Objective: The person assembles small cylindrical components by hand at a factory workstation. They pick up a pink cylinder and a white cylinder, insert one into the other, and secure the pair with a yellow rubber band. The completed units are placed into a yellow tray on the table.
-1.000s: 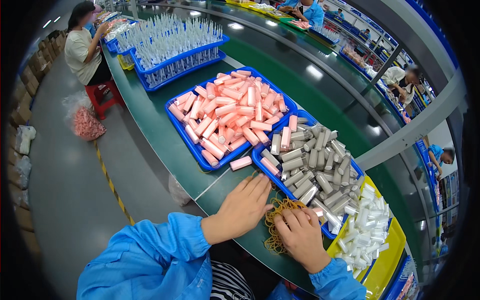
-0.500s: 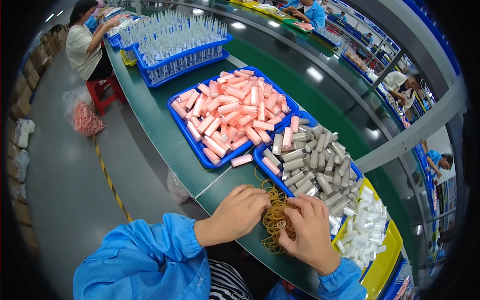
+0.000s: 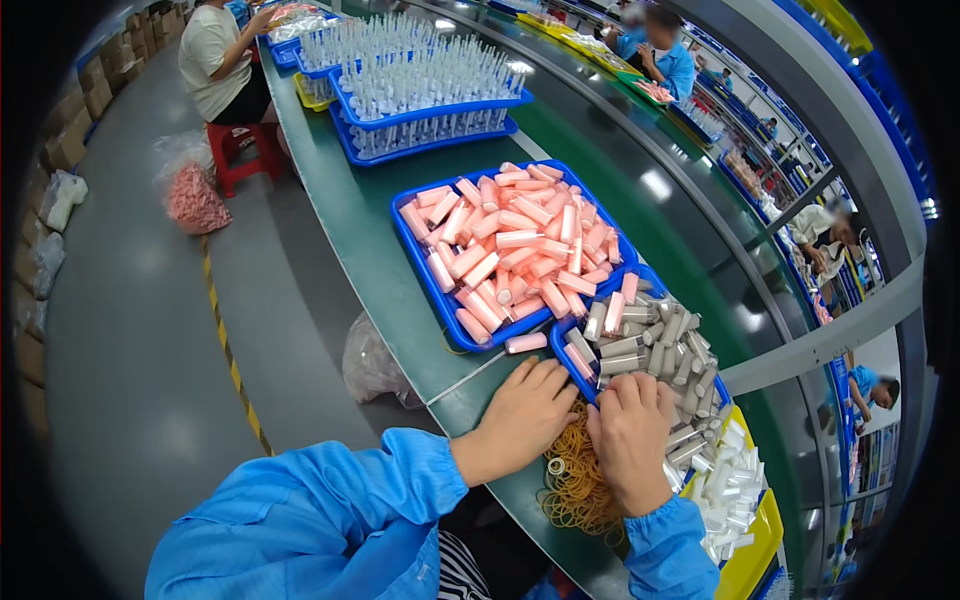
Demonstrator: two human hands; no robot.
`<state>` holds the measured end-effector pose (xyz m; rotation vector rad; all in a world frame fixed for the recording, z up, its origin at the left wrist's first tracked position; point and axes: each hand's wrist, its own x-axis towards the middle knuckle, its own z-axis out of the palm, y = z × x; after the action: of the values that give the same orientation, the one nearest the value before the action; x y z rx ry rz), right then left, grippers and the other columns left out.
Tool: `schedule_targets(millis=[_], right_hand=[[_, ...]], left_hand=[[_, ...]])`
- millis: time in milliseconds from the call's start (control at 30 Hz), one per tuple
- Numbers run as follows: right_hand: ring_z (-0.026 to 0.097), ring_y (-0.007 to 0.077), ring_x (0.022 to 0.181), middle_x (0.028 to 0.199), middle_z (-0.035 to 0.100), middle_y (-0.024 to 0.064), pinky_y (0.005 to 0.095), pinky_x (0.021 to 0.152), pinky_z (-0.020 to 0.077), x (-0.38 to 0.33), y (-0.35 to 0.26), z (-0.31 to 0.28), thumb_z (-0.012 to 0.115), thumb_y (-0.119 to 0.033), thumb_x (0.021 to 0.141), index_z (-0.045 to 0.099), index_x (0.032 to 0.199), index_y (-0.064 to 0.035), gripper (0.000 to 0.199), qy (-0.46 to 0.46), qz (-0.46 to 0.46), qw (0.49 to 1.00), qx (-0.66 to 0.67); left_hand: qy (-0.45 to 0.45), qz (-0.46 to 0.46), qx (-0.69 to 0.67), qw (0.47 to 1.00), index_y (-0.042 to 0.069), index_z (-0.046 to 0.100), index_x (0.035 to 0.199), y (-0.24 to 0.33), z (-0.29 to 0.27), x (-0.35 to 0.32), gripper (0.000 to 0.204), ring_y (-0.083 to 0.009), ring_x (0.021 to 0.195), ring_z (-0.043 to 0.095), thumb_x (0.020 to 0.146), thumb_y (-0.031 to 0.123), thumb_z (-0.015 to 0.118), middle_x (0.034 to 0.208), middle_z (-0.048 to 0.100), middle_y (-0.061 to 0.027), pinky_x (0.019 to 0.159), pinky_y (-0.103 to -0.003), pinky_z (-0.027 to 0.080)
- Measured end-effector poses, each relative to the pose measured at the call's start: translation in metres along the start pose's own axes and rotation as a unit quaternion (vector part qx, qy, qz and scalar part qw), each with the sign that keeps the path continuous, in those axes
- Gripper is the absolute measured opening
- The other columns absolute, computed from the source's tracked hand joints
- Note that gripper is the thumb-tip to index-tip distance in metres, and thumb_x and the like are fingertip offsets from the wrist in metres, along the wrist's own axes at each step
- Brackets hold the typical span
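Side by side over a heap of tan rubber bands (image 3: 582, 478) are both my hands. My left hand (image 3: 528, 412) is closed, its bent fingers pressed together beside the corner of a blue tray (image 3: 566, 350) holding grey, clear-ended pieces (image 3: 655, 345). My right hand (image 3: 632, 430) has its fingers bunched downward at that tray's near edge, touching or just above the grey pieces. The fingertips of both are hidden, so I cannot make out what they hold. A small pale ring (image 3: 556, 466) lies on the bands.
Beyond is a blue tray (image 3: 425, 265) heaped with pink pieces (image 3: 520, 235); one pink piece (image 3: 526, 343) lies outside it. White pieces (image 3: 722, 500) fill a yellow tray (image 3: 765, 530) at right. Farther off stand racks of clear upright tubes (image 3: 430, 85). A grey bar (image 3: 820, 340) crosses at right.
Both hands have moved from the rubber bands up toward the grey pieces' tray, uncovering more of the heap. My view has shifted, so the trays appear farther right.
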<state>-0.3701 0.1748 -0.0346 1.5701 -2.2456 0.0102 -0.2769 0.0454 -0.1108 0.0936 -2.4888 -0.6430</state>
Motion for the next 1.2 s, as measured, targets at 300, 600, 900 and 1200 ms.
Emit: schedule_targets(millis=[300, 600, 900, 1200], right_hand=[[0.055, 0.028, 0.103, 0.097, 0.06, 0.0092, 0.0439, 0.092, 0.0399, 0.002, 0.003, -0.003, 0.073, -0.013, 0.071, 0.065, 0.085, -0.0027, 0.019, 0.006, 0.011, 0.998, 0.06], [0.055, 0.0271, 0.103, 0.101, 0.061, 0.0065, 0.0416, 0.09, 0.0397, 0.004, -0.003, -0.022, 0.073, -0.014, 0.076, 0.067, 0.091, -0.0055, 0.018, 0.005, 0.025, 0.997, 0.074], [0.055, 0.0244, 0.115, 0.124, 0.06, 0.0093, 0.0393, 0.096, 0.0423, 0.024, -0.043, 0.008, 0.069, -0.03, 0.086, 0.058, 0.124, -0.0066, 0.046, -0.072, -0.136, 0.966, 0.208], [0.053, 0.0278, 0.12, 0.121, 0.061, 0.0105, 0.0446, 0.108, 0.0368, -0.032, -0.025, -0.021, 0.069, -0.031, 0.085, 0.061, 0.118, -0.0037, 0.044, -0.134, -0.078, 0.984, 0.093]], left_hand=[[-0.105, 0.074, -0.182, 0.975, 0.002, 0.062, 0.105, 0.013, 0.003, -0.026, 0.027, -0.03, 0.112, 0.058, 0.078, 0.004, 0.062, 0.111, 0.063, -0.0135, 0.099, -0.041, 0.046], [-0.064, 0.01, -0.201, 0.977, 0.005, 0.058, 0.109, -0.005, -0.029, -0.017, 0.035, -0.0331, 0.121, 0.056, 0.075, -0.006, 0.059, 0.115, 0.064, -0.0144, 0.107, -0.048, 0.04], [0.039, -0.009, -0.022, 0.999, 0.003, 0.059, 0.118, -0.044, -0.077, -0.059, 0.038, -0.035, 0.118, 0.058, 0.083, 0.009, 0.07, 0.124, 0.062, -0.0155, 0.104, -0.05, 0.044], [-0.097, 0.076, -0.078, 0.989, 0.002, 0.059, 0.121, -0.02, -0.059, -0.063, 0.043, -0.0337, 0.128, 0.052, 0.087, 0.025, 0.071, 0.127, 0.058, -0.017, 0.11, -0.05, 0.039]])
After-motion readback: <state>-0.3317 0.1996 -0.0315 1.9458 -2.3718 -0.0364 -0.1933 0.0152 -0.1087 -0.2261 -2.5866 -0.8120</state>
